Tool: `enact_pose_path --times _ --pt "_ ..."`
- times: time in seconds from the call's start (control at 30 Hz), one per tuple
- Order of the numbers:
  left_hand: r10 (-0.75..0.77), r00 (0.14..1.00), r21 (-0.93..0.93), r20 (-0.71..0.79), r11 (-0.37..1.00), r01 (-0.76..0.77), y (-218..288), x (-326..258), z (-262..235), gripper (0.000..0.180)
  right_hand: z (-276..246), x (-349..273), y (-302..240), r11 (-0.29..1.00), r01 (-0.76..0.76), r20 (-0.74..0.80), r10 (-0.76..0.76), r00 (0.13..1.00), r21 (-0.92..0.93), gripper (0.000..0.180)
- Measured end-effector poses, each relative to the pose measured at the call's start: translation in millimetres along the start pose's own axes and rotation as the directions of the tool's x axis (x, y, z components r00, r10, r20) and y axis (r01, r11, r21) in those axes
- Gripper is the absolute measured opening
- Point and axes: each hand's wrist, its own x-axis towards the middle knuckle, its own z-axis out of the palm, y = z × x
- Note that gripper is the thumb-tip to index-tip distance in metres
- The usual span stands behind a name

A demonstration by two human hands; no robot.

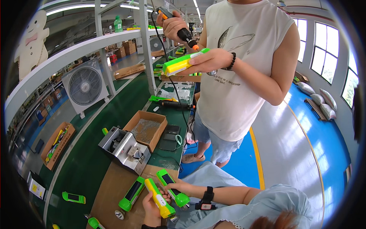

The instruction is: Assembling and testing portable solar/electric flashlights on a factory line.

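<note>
My left hand [151, 207] is wrapped round a yellow-and-green flashlight [158, 197], its yellow side with a white switch strip turned up. Close beside it, my right hand [179, 187] grips a green flashlight [166, 178] with a dark panel along its handle. The two flashlights lie nearly parallel, lamp ends pointing toward me. Just left of them a third green flashlight [132, 194] with a dark panel rests on the brown cardboard [110, 187]. My fingertips are partly hidden between the two held flashlights.
Beyond the cardboard stand a grey metal machine [127, 150], a box of small screws [152, 123] and a dark phone [170, 136]. Across from me a co-worker [244, 68] holds an electric screwdriver [185, 36] over another flashlight [177, 65]. A cable hangs by the shelf post [146, 57].
</note>
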Motion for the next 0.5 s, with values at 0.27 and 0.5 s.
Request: enact_pose_path --times 0.27,0.5 --pt "-0.012 1.000 -0.026 0.016 1.000 0.013 -0.1 -0.3 -2.7 0.037 -0.7 1.2 3.6 0.999 0.038 0.001 -0.038 0.999 -0.024 0.024" --pt "-0.044 0.994 -0.054 0.097 0.997 0.049 -0.6 6.0 -9.5 0.037 -3.5 1.3 4.7 1.000 0.024 -0.006 -0.024 1.000 0.009 0.025"
